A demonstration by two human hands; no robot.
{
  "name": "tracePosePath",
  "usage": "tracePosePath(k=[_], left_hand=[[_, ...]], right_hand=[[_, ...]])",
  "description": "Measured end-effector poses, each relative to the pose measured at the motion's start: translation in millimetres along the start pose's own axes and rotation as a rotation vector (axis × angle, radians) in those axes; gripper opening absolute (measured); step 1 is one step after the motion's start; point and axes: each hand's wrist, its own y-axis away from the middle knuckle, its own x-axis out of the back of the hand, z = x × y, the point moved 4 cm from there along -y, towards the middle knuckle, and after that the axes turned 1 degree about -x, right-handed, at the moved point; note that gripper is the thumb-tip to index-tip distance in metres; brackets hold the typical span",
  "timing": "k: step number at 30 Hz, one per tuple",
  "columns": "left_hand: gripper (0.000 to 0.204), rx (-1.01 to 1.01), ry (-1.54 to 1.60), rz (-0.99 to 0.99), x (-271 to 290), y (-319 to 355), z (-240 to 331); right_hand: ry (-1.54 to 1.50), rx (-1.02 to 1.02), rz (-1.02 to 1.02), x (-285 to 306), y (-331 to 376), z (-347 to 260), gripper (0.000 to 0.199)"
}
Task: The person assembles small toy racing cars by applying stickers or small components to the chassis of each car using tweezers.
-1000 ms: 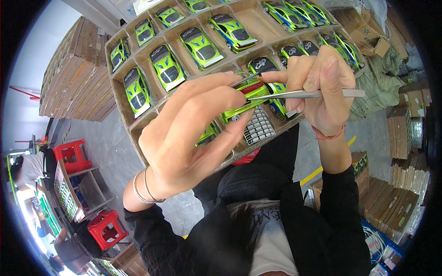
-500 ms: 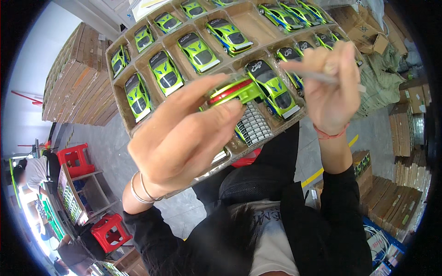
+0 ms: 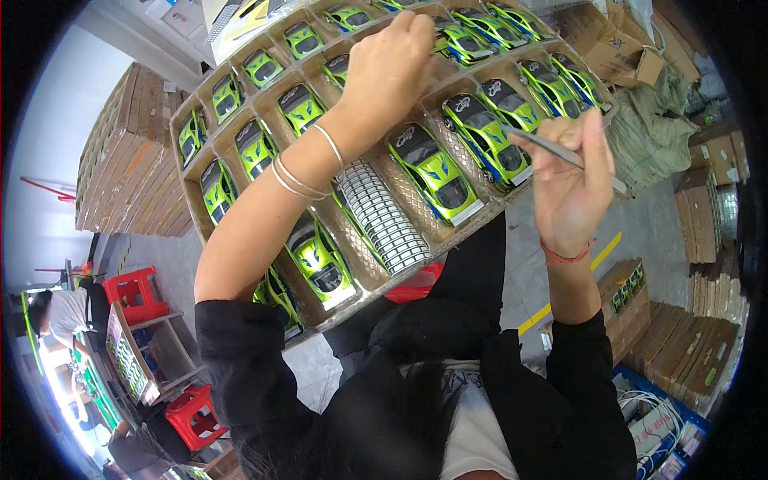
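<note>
A large brown cardboard tray with many compartments [image 3: 480,228] fills the upper middle of the picture, and it holds green toy cars in separate cells. One cell near its front edge holds a row of small grey-white strips [image 3: 382,218].

At the left stands a tall stack of flat brown cardboard sheets [image 3: 132,156].

At the upper right lies an open brown cardboard box [image 3: 616,44], just beside a pile of grey-green sacks [image 3: 652,140].

Along the right edge stand more stacks of folded brown cartons [image 3: 708,208], and another stack [image 3: 696,360] is lower.

Near the right forearm stands a small brown carton with a picture of green cars on its side [image 3: 628,292].
</note>
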Motion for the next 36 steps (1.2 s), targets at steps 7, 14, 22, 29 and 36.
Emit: tracePosePath(k=[7,14,22,29,36], left_hand=[[0.024,0.017,0.253,-0.365,33.2,21.7,-25.5],[0.02,0.061,0.092,-0.393,44.1,45.1,-21.1],[0.022,-0.008,-0.113,-0.09,65.6,32.2,-20.7],[0.022,0.203,0.158,0.241,146.8,37.5,20.1],[0.046,0.301,0.423,0.2,178.2,111.1,49.1]], right_hand=[[-0.008,-0.101,-0.022,-1.0,4.4,17.1,0.036],[-0.024,-0.264,-0.188,-35.3,13.2,40.4,0.036],[0.135,-0.323,-0.248,-50.1,21.5,52.9,0.035],[0.335,-0.421,-0.409,-58.7,28.8,50.2,0.036],[0.415,-0.45,-0.352,-61.8,27.7,57.2,0.041]])
